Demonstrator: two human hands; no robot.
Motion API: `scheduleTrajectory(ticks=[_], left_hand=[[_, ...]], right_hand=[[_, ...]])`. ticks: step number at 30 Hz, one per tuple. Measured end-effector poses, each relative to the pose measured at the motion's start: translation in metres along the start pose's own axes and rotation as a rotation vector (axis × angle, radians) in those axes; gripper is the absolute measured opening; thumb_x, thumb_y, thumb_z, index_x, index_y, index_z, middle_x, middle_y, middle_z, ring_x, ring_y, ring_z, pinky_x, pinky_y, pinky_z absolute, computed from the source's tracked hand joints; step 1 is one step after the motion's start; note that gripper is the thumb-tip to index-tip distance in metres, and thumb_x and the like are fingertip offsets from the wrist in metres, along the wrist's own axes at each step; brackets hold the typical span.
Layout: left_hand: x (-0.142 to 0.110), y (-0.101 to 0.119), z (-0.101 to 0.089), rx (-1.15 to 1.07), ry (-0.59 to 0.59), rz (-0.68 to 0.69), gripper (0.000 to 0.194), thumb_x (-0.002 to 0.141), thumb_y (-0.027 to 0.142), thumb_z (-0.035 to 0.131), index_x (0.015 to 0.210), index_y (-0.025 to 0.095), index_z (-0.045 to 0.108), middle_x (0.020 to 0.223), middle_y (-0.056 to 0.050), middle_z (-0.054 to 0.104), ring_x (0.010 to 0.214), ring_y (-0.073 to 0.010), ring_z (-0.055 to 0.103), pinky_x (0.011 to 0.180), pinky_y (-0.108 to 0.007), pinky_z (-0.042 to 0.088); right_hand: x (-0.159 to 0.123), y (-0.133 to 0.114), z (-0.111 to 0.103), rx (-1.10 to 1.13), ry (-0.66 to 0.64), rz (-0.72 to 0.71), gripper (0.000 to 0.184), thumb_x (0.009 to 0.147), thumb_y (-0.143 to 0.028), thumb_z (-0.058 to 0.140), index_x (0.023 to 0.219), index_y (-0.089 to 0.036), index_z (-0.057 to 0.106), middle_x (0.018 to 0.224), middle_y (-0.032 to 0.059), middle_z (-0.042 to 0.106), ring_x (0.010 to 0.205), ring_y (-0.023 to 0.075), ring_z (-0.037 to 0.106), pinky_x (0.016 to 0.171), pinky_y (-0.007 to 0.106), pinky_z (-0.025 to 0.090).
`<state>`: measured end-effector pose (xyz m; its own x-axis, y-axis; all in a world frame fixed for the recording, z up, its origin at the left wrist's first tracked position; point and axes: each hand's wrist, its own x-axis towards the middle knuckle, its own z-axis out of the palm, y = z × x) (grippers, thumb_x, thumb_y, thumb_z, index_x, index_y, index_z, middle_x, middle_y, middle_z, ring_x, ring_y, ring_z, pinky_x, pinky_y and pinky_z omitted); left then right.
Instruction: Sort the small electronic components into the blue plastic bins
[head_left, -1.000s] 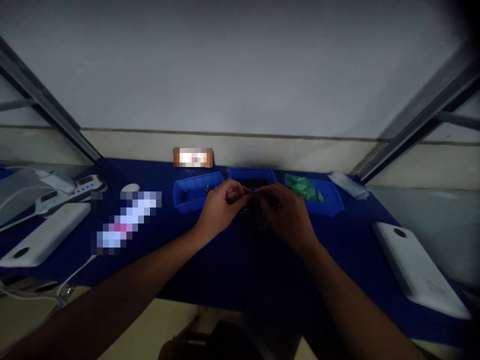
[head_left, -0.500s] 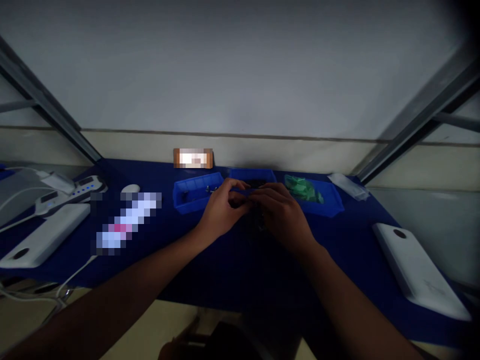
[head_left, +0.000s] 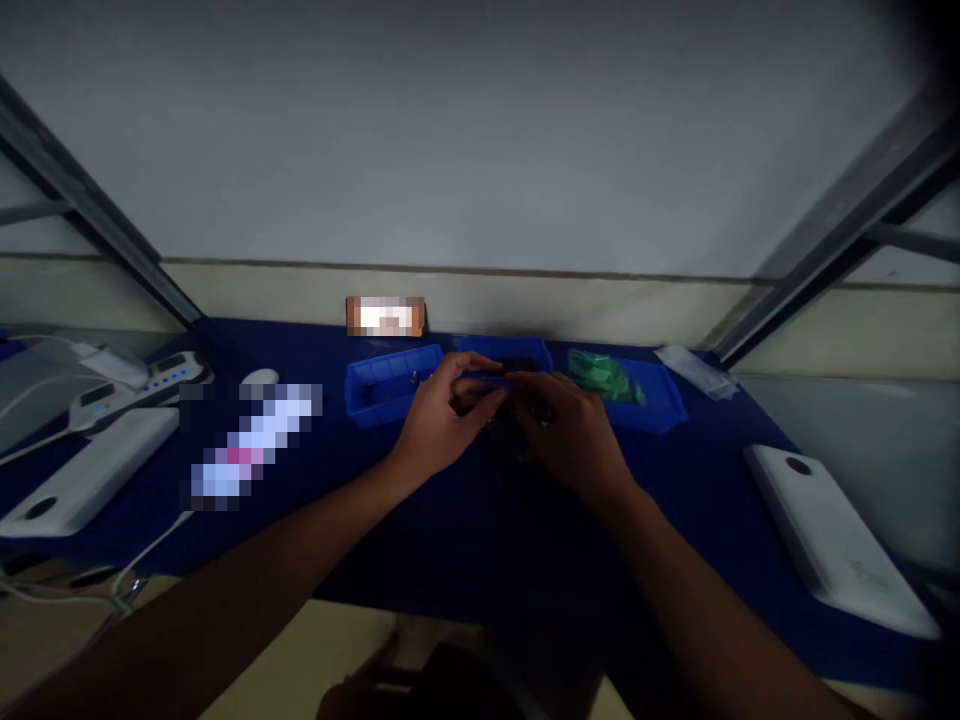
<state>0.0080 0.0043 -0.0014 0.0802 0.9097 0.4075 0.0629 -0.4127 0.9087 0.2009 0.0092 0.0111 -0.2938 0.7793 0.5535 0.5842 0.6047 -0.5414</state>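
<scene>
My left hand (head_left: 450, 412) and my right hand (head_left: 564, 418) meet above the middle of the blue table. Both have curled fingers, with the fingertips close together. A thin bluish edge (head_left: 489, 381) shows between them; what it belongs to is too dark and covered to name. Right behind my fingers stands a blue bin (head_left: 504, 347) with dark contents. To the left of my left hand is another blue bin (head_left: 367, 405) with a few small shiny parts in it. Beyond my right hand, a crumpled green plastic bag (head_left: 606, 376) lies in a blue tray (head_left: 664, 400).
White power banks lie at the left (head_left: 97, 470) and right (head_left: 840, 540). A power strip (head_left: 142, 388) with cables, a white mouse-like object (head_left: 260, 381) and a blurred-out phone-like device (head_left: 255, 445) are at left. A clear plastic bag (head_left: 697, 372) rests at back right.
The fingers of my right hand have shifted and curled slightly, and the bluish edge between the hands shows more. My left hand has barely moved. The bins stay in place.
</scene>
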Motion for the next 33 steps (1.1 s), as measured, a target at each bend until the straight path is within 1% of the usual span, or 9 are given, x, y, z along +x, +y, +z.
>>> scheduleTrajectory(ticks=[3, 6, 8, 11, 15, 19, 23, 27, 33], left_hand=[[-0.001, 0.003, -0.004, 0.199, 0.001, 0.023, 0.027, 0.099, 0.033, 0.07, 0.124, 0.024, 0.068, 0.11, -0.006, 0.078, 0.09, -0.0173, 0.076, 0.08, -0.029, 0.06], [-0.002, 0.004, -0.006, 0.266, -0.076, 0.012, 0.026, 0.104, 0.037, 0.062, 0.122, 0.024, 0.075, 0.096, -0.004, 0.08, 0.08, -0.0178, 0.075, 0.073, -0.03, 0.06], [-0.002, 0.004, -0.005, 0.233, -0.128, 0.007, 0.028, 0.105, 0.037, 0.059, 0.124, 0.025, 0.077, 0.107, -0.005, 0.081, 0.091, -0.0207, 0.078, 0.082, -0.033, 0.062], [-0.001, 0.002, -0.004, 0.199, -0.132, 0.022, 0.028, 0.103, 0.038, 0.064, 0.125, 0.027, 0.077, 0.123, -0.005, 0.079, 0.111, -0.0245, 0.076, 0.097, -0.039, 0.061], [0.001, -0.003, -0.004, 0.193, -0.078, 0.017, 0.025, 0.096, 0.032, 0.073, 0.119, 0.026, 0.078, 0.117, -0.006, 0.081, 0.104, -0.0236, 0.078, 0.095, -0.039, 0.063], [0.003, -0.006, -0.005, 0.119, -0.046, -0.042, 0.019, 0.092, 0.027, 0.076, 0.11, 0.022, 0.077, 0.109, -0.006, 0.082, 0.1, -0.0237, 0.079, 0.093, -0.042, 0.064], [0.003, -0.009, -0.005, 0.114, -0.067, -0.038, 0.021, 0.091, 0.026, 0.076, 0.111, 0.021, 0.075, 0.111, -0.007, 0.082, 0.104, -0.0239, 0.079, 0.097, -0.042, 0.063], [0.002, -0.007, -0.005, 0.175, -0.091, -0.031, 0.017, 0.094, 0.027, 0.074, 0.111, 0.022, 0.074, 0.11, -0.006, 0.081, 0.101, -0.0216, 0.079, 0.093, -0.037, 0.062], [0.001, 0.001, -0.004, 0.182, -0.031, -0.02, 0.025, 0.095, 0.033, 0.074, 0.117, 0.023, 0.069, 0.108, -0.006, 0.082, 0.101, -0.0227, 0.078, 0.088, -0.035, 0.061]], right_hand=[[0.002, -0.001, -0.003, -0.013, 0.074, 0.019, 0.015, 0.094, -0.018, 0.069, 0.107, -0.023, 0.076, 0.098, 0.0044, 0.077, 0.09, 0.0223, 0.072, 0.084, 0.035, 0.056], [0.003, -0.002, -0.004, 0.002, 0.097, -0.007, 0.011, 0.092, -0.017, 0.072, 0.1, -0.023, 0.076, 0.094, 0.0037, 0.075, 0.09, 0.0222, 0.07, 0.083, 0.034, 0.054], [0.003, -0.003, -0.004, 0.032, 0.07, -0.017, 0.01, 0.091, -0.016, 0.072, 0.098, -0.023, 0.076, 0.094, 0.0039, 0.074, 0.09, 0.0219, 0.07, 0.082, 0.034, 0.054], [0.002, -0.004, -0.002, 0.063, 0.011, -0.019, 0.016, 0.09, -0.011, 0.068, 0.099, -0.023, 0.075, 0.097, 0.0043, 0.073, 0.09, 0.0214, 0.07, 0.081, 0.033, 0.054], [0.001, -0.003, -0.001, 0.051, -0.034, -0.059, 0.026, 0.091, -0.006, 0.063, 0.106, -0.023, 0.075, 0.102, 0.0053, 0.074, 0.096, 0.0228, 0.07, 0.083, 0.035, 0.054], [0.001, -0.003, -0.001, 0.059, 0.032, -0.081, 0.028, 0.098, -0.011, 0.057, 0.113, -0.026, 0.076, 0.108, 0.0064, 0.074, 0.102, 0.0227, 0.07, 0.089, 0.037, 0.056], [0.001, -0.001, -0.001, 0.031, 0.058, -0.057, 0.037, 0.101, -0.011, 0.052, 0.123, -0.028, 0.077, 0.12, 0.0083, 0.071, 0.105, 0.0223, 0.071, 0.092, 0.038, 0.057], [0.0, 0.005, 0.001, -0.018, -0.004, -0.01, 0.03, 0.099, -0.015, 0.059, 0.118, -0.025, 0.079, 0.115, 0.0085, 0.073, 0.098, 0.0233, 0.072, 0.088, 0.038, 0.058], [-0.002, 0.008, 0.003, -0.024, -0.025, 0.034, 0.024, 0.098, -0.019, 0.063, 0.113, -0.025, 0.08, 0.107, 0.0072, 0.076, 0.095, 0.0233, 0.073, 0.088, 0.038, 0.057]])
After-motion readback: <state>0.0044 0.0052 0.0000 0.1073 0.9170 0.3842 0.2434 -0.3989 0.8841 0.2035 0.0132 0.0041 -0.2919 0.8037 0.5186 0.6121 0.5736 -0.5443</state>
